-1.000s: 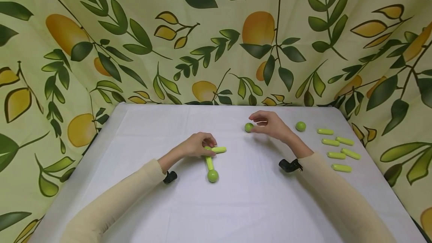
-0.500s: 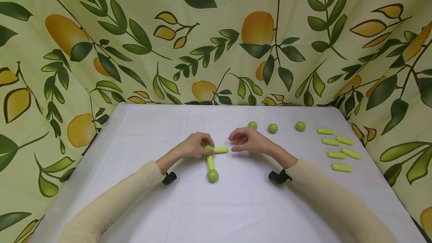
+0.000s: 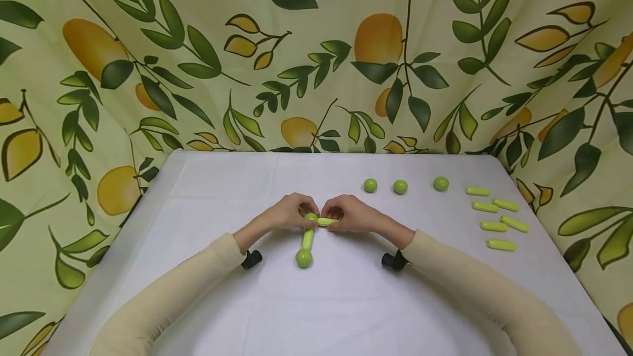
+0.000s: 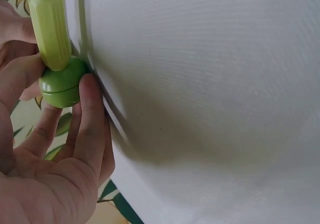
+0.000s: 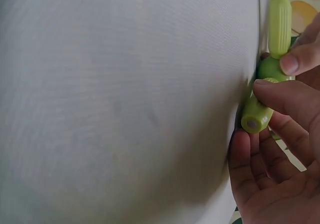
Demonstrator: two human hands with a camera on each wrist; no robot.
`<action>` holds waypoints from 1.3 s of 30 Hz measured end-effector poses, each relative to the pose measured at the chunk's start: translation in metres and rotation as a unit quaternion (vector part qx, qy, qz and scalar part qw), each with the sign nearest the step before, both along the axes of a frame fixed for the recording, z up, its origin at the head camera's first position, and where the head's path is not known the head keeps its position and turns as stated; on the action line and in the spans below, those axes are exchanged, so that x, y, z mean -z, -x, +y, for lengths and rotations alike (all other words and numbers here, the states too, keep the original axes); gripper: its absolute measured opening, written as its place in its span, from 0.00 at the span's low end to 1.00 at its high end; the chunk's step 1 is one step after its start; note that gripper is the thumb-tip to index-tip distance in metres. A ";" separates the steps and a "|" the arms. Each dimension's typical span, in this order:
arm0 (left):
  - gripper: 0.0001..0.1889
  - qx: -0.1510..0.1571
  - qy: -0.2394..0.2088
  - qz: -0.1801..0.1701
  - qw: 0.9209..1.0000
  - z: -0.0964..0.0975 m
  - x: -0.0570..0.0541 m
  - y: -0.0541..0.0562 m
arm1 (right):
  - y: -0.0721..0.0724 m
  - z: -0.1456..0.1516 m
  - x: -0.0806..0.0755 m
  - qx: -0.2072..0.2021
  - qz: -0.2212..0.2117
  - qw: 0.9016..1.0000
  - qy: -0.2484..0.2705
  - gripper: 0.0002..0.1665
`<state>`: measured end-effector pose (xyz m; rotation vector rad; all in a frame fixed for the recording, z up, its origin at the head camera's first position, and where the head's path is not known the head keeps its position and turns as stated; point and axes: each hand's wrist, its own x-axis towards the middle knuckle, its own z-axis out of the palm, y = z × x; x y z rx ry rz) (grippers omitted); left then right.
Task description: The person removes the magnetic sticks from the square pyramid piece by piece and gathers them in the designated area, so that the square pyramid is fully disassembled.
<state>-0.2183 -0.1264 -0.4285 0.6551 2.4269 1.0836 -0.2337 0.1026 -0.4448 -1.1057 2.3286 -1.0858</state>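
Between thumb and fingers, my left hand [image 3: 289, 212] pinches a green ball [image 4: 64, 83] at the corner of a small joined piece. From that ball a yellow-green ribbed rod [image 3: 307, 239] runs toward me to a second green ball [image 3: 304, 257]. My right hand [image 3: 353, 214] pinches another rod [image 5: 257, 115], which points right from the held ball. This rod's free end shows a grey round spot in the right wrist view. The two hands' fingertips nearly meet above the piece.
Three loose green balls, among them the middle ball [image 3: 400, 187], lie in a row toward the back right. Several loose rods, such as the nearest rod [image 3: 501, 245], lie near the right edge of the white-covered table [image 3: 217, 180]. A leaf-patterned curtain [image 3: 316, 92] hangs behind.
My right hand has let go of a ball beside the other loose ones at the back, moved left and toward me, and taken hold of the sideways rod. The joined piece has turned slightly.
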 end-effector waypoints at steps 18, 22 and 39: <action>0.09 0.000 0.036 0.006 0.999 -0.005 -0.006 0.003 | -0.002 0.043 -0.018 0.020 -0.017 0.999 -0.021 0.11; 0.10 -0.007 0.032 0.003 0.999 -0.009 -0.008 0.002 | -0.004 0.069 -0.024 0.030 -0.027 0.999 -0.005 0.12; 0.11 -0.008 0.039 -0.006 0.999 -0.011 -0.008 -0.001 | -0.065 0.274 -0.029 0.196 0.095 0.976 0.020 0.18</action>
